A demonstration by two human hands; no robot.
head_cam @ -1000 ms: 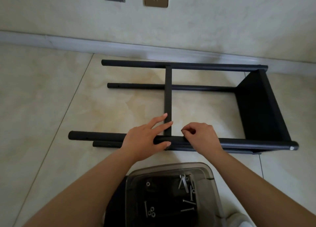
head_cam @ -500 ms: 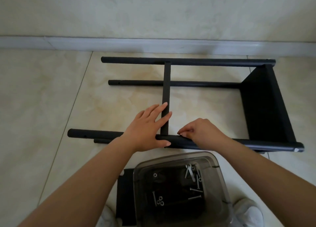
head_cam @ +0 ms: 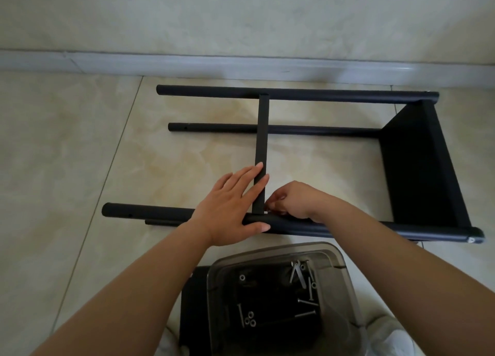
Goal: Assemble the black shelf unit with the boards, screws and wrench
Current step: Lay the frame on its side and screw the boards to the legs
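Frame centre: left hand (head_cam: 230, 208) lies flat across the near pole (head_cam: 348, 228) and upright crossbar (head_cam: 262, 141), while right hand (head_cam: 292, 201), nearer the joint, pinches something small, unidentifiable, just right of it.

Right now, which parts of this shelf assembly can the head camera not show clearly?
- Whatever the right hand pinches at the crossbar joint: hidden by its curled fingers.
- Lower near tube: mostly covered by the upper tube and arms.
- Wrench: not identifiable among the tray hardware.
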